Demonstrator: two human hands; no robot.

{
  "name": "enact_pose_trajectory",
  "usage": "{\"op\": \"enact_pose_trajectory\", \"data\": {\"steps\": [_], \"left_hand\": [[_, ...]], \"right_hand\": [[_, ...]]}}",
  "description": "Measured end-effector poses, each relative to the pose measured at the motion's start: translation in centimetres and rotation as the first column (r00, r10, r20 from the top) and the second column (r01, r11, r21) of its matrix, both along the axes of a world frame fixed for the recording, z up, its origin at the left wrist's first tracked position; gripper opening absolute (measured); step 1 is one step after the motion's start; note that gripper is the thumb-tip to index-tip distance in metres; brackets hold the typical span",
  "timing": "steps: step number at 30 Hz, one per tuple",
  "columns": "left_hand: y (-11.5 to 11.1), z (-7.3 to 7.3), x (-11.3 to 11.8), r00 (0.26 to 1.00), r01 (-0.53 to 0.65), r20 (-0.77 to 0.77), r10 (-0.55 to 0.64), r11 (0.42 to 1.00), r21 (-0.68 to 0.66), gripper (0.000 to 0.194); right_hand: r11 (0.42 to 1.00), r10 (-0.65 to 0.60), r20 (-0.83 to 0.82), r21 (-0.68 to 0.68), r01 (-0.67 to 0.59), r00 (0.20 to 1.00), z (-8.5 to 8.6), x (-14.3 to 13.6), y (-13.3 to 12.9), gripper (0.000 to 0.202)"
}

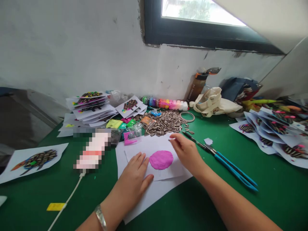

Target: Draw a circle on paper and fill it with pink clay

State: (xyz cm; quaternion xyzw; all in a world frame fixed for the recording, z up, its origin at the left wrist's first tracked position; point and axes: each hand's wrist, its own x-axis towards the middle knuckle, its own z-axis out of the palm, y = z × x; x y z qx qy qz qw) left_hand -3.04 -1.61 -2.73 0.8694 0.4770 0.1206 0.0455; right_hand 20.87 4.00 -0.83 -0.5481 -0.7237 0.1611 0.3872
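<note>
**Two hands frame one purple clay oval on paper**

One flat clay oval (161,160) lies on a drawing sheet (172,175), over a larger sheet (144,202) on a green bench (187,205). The left hand (134,175) lies flat, thumb spread, just beside the clay. The right hand (186,150) has its fingertips drawn close at the paper's upper edge; whether they grip anything, I cannot tell.

The left thumb or fingers could dent the clay's rim by pressing inward. The loose paper could skid if that palm lifts. A sweep of the right forearm could knock the blue tool (234,168).

Counted: one oval, one blue tool, one black pen (194,140), one ring (187,117), one bottle (197,88), one cable (72,192). The striped seeds (166,122) are too many to count.
</note>
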Motion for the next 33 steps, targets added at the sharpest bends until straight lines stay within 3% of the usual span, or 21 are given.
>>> {"op": "enact_pose_trajectory", "data": {"steps": [3, 9, 16, 21, 28, 33], "left_hand": [[-0.1, 0.0, 0.0, 1.000, 0.002, -0.003, -0.002, 1.000, 0.016, 0.049], [-0.1, 0.5, 0.4, 0.999, 0.032, -0.019, -0.031, 0.998, 0.063, 0.045], [0.0, 1.0, 0.8, 0.997, 0.065, -0.031, -0.063, 0.996, 0.055, 0.042], [0.0, 1.2, 0.9, 0.997, 0.059, -0.055, -0.057, 0.998, 0.036, 0.048], [-0.5, 0.0, 1.1, 1.000, 0.021, -0.019, -0.020, 0.999, 0.043, 0.046], [-0.5, -0.1, 1.0, 1.000, 0.022, 0.013, -0.022, 0.999, 0.028, 0.046]], "right_hand": [[0.989, 0.135, -0.020, -0.052, -0.136, 0.991, -0.8, -0.9, -0.2, 0.019], [0.978, 0.202, 0.155, -0.087, -0.190, 0.967, -1.9, -0.7, -0.1, 0.020], [0.989, 0.128, 0.290, 0.036, -0.144, 0.948, -2.2, -0.5, 0.4, 0.022], [0.990, 0.135, 0.333, -0.009, -0.140, 0.933, -2.8, -0.4, 0.7, 0.020], [0.976, 0.212, 0.370, -0.034, -0.215, 0.905, -2.4, -0.5, 0.3, 0.024], [0.987, 0.152, 0.371, -0.008, -0.160, 0.916, -2.1, -0.4, 0.1, 0.023]]}}
